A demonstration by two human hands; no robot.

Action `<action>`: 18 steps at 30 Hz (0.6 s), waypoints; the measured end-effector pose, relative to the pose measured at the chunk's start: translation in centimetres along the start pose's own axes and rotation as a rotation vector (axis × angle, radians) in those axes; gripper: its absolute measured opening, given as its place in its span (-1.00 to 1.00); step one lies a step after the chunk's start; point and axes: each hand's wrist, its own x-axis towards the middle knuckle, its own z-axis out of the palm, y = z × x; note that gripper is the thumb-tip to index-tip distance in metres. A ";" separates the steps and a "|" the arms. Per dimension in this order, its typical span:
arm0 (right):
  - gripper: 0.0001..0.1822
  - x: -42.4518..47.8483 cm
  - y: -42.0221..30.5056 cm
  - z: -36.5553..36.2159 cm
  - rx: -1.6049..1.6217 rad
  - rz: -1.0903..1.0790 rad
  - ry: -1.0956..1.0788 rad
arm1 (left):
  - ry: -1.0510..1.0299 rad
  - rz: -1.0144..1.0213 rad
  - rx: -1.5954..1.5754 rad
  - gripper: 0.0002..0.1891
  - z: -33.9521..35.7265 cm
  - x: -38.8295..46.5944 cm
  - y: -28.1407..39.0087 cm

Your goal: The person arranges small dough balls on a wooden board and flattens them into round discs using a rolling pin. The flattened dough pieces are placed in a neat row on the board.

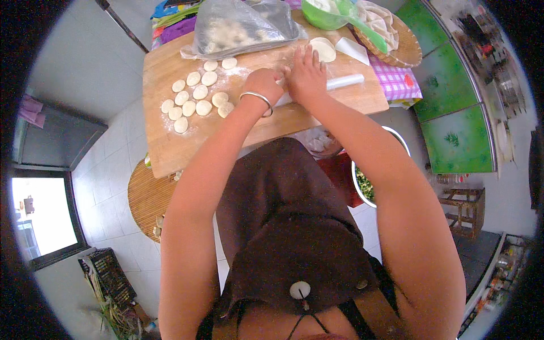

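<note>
My left hand point(264, 85), with a silver bangle point(257, 96) at the wrist, is curled over the wooden board point(238, 127). What its fingers hold, if anything, is hidden. Beside it my right hand point(307, 75) is palm down with fingers extended, its fingertips close to a larger piece of dough point(323, 49). A white rolling pin point(346, 82) lies on the board, partly covered by my right hand and wrist. Small dough discs point(200, 92), several of them dusted with flour, are spread left of my hands; two near my left forearm overlap.
A metal tray point(276, 41) under clear plastic stands at the board's far edge, holding pale pieces. Behind the dough are a white scraper point(352, 50), a green plastic scoop point(331, 17) with flour, and a wicker basket point(410, 46) with cloth. A white-rimmed basin point(364, 187) of chopped greens is below.
</note>
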 end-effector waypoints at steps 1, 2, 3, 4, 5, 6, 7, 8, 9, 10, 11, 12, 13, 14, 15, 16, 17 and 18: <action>-0.23 1.1 -0.1 0.0 -0.034 0.031 0.039 | -0.016 -0.034 0.046 -0.80 -0.7 0.7 0.6; -0.23 1.4 0.0 0.0 -0.013 0.038 0.054 | -0.014 -0.033 0.012 -0.78 0.8 1.9 -0.1; -0.23 1.5 -0.1 0.0 0.009 0.045 0.066 | -0.018 -0.013 0.034 -0.79 0.8 2.3 0.0; -0.23 1.6 -0.1 0.0 0.031 0.052 0.078 | -0.022 0.008 0.056 -0.78 0.8 2.8 0.2; -0.24 1.0 0.4 -0.1 0.052 0.056 0.025 | -0.027 0.030 0.079 -0.78 0.9 3.1 0.3; -0.24 -0.4 0.7 -0.8 0.069 0.044 -0.029 | 0.026 0.044 0.065 -0.80 0.8 3.0 0.0; -0.25 -2.1 1.2 -1.4 0.084 0.033 -0.090 | 0.074 0.056 0.046 -0.81 1.0 2.5 -0.4; -0.25 -4.0 1.8 -1.9 0.098 -0.017 -0.092 | 0.119 0.059 0.033 -0.82 1.3 1.9 -1.2; -0.26 -5.9 2.7 -2.5 0.113 -0.061 -0.092 | 0.141 0.042 -0.027 -0.83 1.7 1.6 -2.1; -0.27 -6.8 3.1 -2.7 0.128 -0.096 -0.092 | 0.158 0.031 -0.086 -0.85 2.0 1.3 -2.9; -0.27 -6.5 3.0 -2.5 0.105 -0.097 -0.076 | 0.175 0.018 -0.144 -0.86 2.4 1.1 -3.6; -0.28 -6.4 3.1 -2.3 0.079 -0.079 -0.065 | 0.131 -0.040 -0.252 -0.87 0.8 -0.3 -1.8; -0.29 -5.9 2.6 -2.0 0.066 -0.079 -0.054 | 0.133 -0.031 -0.219 -0.87 0.0 -1.1 -1.5; -0.24 -4.4 1.5 -2.0 0.094 -0.055 -0.144 | 0.135 -0.018 -0.192 -0.87 -0.5 -1.6 -1.3; -0.25 -3.1 0.4 -1.7 0.074 -0.069 -0.074 | 0.139 -0.006 -0.166 -0.87 -0.7 -1.9 -1.3; -0.26 -2.0 -0.5 -1.4 0.052 -0.080 -0.005 | 0.155 0.010 -0.074 -0.85 -0.3 -1.3 -1.5; -0.27 -1.1 -1.2 -1.0 0.031 -0.092 0.064 | 0.080 -0.012 -0.016 -0.84 -0.1 -0.6 -1.6; -0.27 -0.1 -1.4 -0.4 0.044 -0.055 0.092 | 0.009 -0.024 0.045 -0.83 -0.2 0.5 -1.3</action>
